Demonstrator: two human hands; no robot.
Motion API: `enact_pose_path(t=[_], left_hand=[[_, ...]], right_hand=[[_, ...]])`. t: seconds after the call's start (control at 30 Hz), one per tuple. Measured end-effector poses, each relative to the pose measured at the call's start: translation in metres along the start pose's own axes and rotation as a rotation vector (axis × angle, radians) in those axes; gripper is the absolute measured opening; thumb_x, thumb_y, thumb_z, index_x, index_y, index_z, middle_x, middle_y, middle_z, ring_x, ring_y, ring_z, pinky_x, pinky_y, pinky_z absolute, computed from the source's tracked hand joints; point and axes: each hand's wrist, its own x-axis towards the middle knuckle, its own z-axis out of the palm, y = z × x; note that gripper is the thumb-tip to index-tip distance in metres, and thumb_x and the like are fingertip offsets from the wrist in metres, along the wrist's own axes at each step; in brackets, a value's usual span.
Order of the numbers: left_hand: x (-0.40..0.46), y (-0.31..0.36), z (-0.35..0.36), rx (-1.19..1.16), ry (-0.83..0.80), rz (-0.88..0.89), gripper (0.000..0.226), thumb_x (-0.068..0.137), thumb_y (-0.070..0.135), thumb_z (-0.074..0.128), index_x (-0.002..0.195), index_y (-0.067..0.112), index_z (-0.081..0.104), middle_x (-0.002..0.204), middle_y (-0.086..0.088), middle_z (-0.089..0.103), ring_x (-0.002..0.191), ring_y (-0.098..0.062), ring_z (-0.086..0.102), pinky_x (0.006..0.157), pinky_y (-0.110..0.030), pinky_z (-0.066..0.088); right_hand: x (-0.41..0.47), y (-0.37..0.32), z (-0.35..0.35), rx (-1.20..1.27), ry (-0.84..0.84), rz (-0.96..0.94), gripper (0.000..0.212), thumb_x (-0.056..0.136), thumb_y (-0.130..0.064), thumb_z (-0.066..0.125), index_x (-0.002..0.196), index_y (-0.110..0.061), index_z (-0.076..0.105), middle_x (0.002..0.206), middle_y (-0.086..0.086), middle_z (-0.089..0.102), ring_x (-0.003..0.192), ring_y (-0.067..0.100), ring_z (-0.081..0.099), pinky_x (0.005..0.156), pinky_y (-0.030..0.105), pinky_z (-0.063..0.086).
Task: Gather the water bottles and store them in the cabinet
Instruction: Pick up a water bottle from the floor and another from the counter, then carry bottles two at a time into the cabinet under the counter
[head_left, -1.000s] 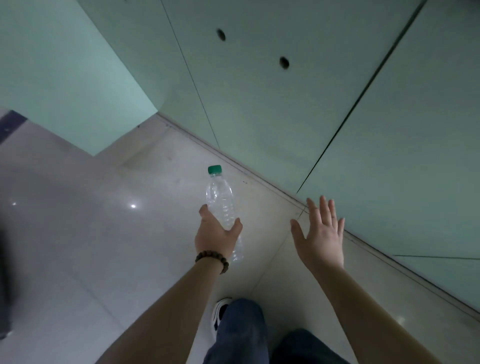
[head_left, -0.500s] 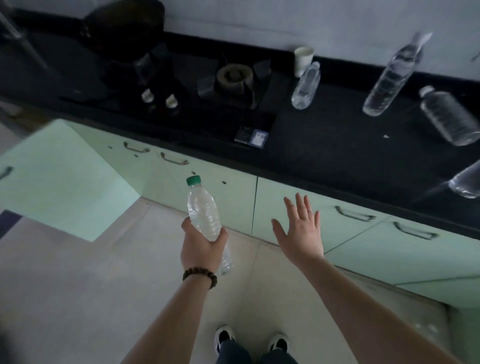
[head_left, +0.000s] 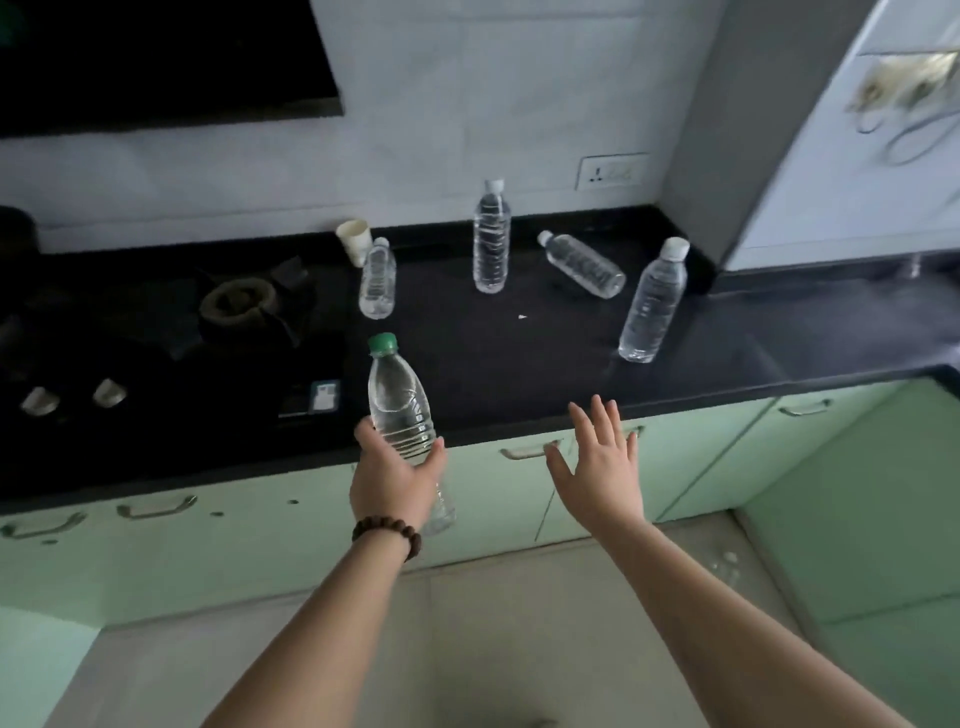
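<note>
Left hand: the left hand (head_left: 396, 480) is wrapped round the lower body of a green-capped bottle (head_left: 401, 410), thumb on one side, fingers on the other; a beaded bracelet (head_left: 388, 535) is worn at the wrist.
Green-capped bottle: clear, held roughly upright in front of the counter edge, cap tilted slightly left.
Right hand: the right hand (head_left: 602, 465) is held empty with fingers spread and straight, in front of the pale green cabinet doors (head_left: 488, 499).
Countertop: black countertop (head_left: 493, 343); four clear white-capped bottles are seen on it.
Short bottle (head_left: 377, 280): upright, just beside a paper cup (head_left: 355, 240).
Tall bottle (head_left: 491, 239): upright near the wall.
Lying bottle (head_left: 583, 264): on its side, right of the tall bottle.
Right-hand bottle (head_left: 653, 304): upright, nearest the front edge.
Stove: a gas burner (head_left: 239, 301) is seen at left, dim.
Wall: a socket plate (head_left: 613, 171) is mounted above the counter.
</note>
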Motion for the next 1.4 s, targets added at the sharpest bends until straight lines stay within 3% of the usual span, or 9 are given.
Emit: enact_pose_path(t=[0.3, 0.57, 0.77, 0.83, 0.93, 1.0, 1.1, 1.4], left_hand=[[0.017, 0.097, 0.097, -0.025, -0.141, 0.185, 0.069, 0.074, 0.043, 0.076, 0.122, 0.013, 0.037, 0.098, -0.004, 0.066, 0.078, -0.031, 0.066, 0.062, -0.036, 0.052], [0.047, 0.171, 0.185, -0.082, -0.136, 0.175, 0.068, 0.074, 0.036, 0.079, 0.123, 0.014, 0.038, 0.093, 0.003, 0.061, 0.07, -0.019, 0.058, 0.061, -0.029, 0.045], [0.065, 0.193, 0.224, -0.094, -0.111, 0.15, 0.069, 0.073, 0.035, 0.081, 0.124, 0.015, 0.038, 0.094, 0.004, 0.064, 0.074, -0.017, 0.063, 0.061, -0.026, 0.045], [0.071, 0.193, 0.229, -0.09, -0.102, 0.14, 0.069, 0.073, 0.034, 0.081, 0.124, 0.016, 0.038, 0.096, 0.002, 0.065, 0.075, -0.017, 0.064, 0.061, -0.025, 0.046], [0.078, 0.192, 0.232, -0.082, -0.099, 0.116, 0.069, 0.073, 0.034, 0.081, 0.124, 0.016, 0.038, 0.097, 0.002, 0.066, 0.076, -0.019, 0.066, 0.063, -0.027, 0.049], [0.082, 0.189, 0.231, -0.071, -0.094, 0.106, 0.069, 0.073, 0.035, 0.081, 0.124, 0.016, 0.038, 0.097, 0.0, 0.067, 0.077, -0.02, 0.067, 0.063, -0.029, 0.051], [0.087, 0.185, 0.226, -0.056, -0.071, 0.095, 0.071, 0.072, 0.036, 0.081, 0.125, 0.016, 0.038, 0.099, -0.001, 0.068, 0.076, -0.02, 0.066, 0.062, -0.029, 0.05], [0.087, 0.16, 0.18, -0.075, 0.065, 0.011, 0.072, 0.073, 0.032, 0.082, 0.128, 0.017, 0.038, 0.099, 0.005, 0.065, 0.074, -0.01, 0.062, 0.057, -0.017, 0.042]], right_hand=[[0.064, 0.092, -0.052, 0.071, 0.183, 0.201, 0.069, 0.093, -0.05, 0.046, 0.15, -0.022, 0.02, 0.161, 0.003, 0.005, 0.148, 0.018, -0.008, 0.12, 0.044, 0.0], [0.178, 0.149, -0.072, 0.266, 0.185, 0.14, 0.104, 0.077, -0.057, 0.066, 0.152, -0.019, 0.005, 0.161, 0.0, 0.009, 0.148, 0.014, 0.0, 0.121, 0.044, 0.007], [0.237, 0.168, -0.073, 0.526, 0.106, 0.095, 0.12, 0.064, -0.049, 0.082, 0.151, -0.027, 0.003, 0.159, -0.005, 0.014, 0.146, 0.015, 0.014, 0.117, 0.047, 0.022], [0.247, 0.17, -0.068, 0.597, 0.056, 0.093, 0.114, 0.062, -0.046, 0.084, 0.149, -0.03, 0.011, 0.155, -0.007, 0.026, 0.141, 0.015, 0.028, 0.113, 0.042, 0.032], [0.254, 0.171, -0.061, 0.686, 0.03, 0.12, 0.084, 0.067, -0.036, 0.083, 0.133, -0.034, 0.032, 0.128, -0.014, 0.053, 0.112, 0.006, 0.055, 0.095, 0.034, 0.05], [0.256, 0.17, -0.059, 0.697, 0.042, 0.129, 0.073, 0.071, -0.033, 0.081, 0.128, -0.033, 0.036, 0.117, -0.014, 0.058, 0.1, 0.005, 0.059, 0.084, 0.027, 0.051], [0.259, 0.168, -0.057, 0.683, 0.056, 0.109, 0.07, 0.071, -0.034, 0.08, 0.127, -0.032, 0.037, 0.116, -0.012, 0.06, 0.099, 0.008, 0.06, 0.076, 0.017, 0.045], [0.264, 0.126, -0.05, 0.709, -0.016, -0.073, 0.059, 0.071, -0.035, 0.079, 0.118, -0.033, 0.043, 0.108, -0.01, 0.063, 0.098, 0.009, 0.062, 0.083, 0.034, 0.053]])
